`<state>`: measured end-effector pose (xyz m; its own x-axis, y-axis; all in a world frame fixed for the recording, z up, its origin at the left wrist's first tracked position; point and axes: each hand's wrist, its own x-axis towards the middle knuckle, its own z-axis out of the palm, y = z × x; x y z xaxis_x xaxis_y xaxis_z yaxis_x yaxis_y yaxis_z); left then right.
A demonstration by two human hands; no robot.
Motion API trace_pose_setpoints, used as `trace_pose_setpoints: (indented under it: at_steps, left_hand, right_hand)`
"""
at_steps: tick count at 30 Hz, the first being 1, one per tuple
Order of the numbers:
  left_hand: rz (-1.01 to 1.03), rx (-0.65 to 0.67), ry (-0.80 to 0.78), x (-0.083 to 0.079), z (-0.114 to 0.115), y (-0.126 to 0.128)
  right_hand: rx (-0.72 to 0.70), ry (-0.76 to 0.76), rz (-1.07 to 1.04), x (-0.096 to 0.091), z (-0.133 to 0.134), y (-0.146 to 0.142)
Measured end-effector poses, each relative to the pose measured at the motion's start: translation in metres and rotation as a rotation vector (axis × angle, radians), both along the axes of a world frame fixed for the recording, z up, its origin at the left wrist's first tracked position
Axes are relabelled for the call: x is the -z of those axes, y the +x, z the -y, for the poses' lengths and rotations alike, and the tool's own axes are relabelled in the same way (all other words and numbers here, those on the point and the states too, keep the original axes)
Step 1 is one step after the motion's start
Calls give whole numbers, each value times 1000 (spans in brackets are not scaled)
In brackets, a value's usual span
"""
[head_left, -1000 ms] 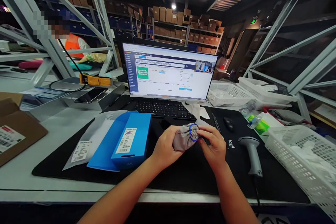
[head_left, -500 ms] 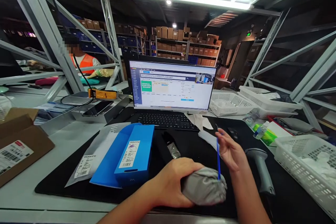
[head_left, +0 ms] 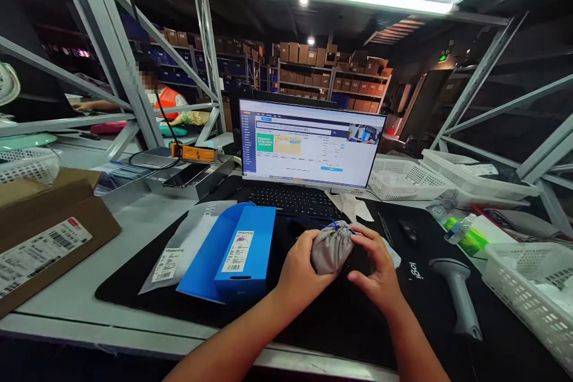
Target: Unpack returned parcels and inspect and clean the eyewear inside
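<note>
A small grey drawstring pouch with a blue cord sits upright on the black desk mat in front of the keyboard. My left hand wraps round its left side. My right hand cups its right side, fingers curled against the cloth. The pouch's neck is drawn closed at the top, with the cord ends sticking out. To the left lies an open blue box bearing a white label, resting on a grey plastic mailer bag.
A lit monitor stands behind the keyboard. A barcode scanner and a mouse lie to the right, near white baskets. A cardboard box sits at left. Another person in an orange vest works beyond the metal racking.
Half a second ago my right hand was pulling the blue cord upward off the pouch. Now the pouch stands further from me with its neck drawn closed and both hands are on it.
</note>
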<state>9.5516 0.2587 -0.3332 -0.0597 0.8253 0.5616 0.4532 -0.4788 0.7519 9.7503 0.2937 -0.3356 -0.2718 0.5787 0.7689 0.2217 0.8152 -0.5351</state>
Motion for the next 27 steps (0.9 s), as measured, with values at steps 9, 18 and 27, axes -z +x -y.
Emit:
trace_pose_setpoints:
  at_steps: [9,18,27]
  left_hand:
    - [-331,282,-62,0,-1,-4]
    - [-249,149,349,2,-1,-5]
    - [-402,397,248,9,-17,-9]
  right_hand:
    - [64,177,140,-7,-3,4]
    - [5,29,261,0,2,-2]
    - [3,-30,158,0,-1,0]
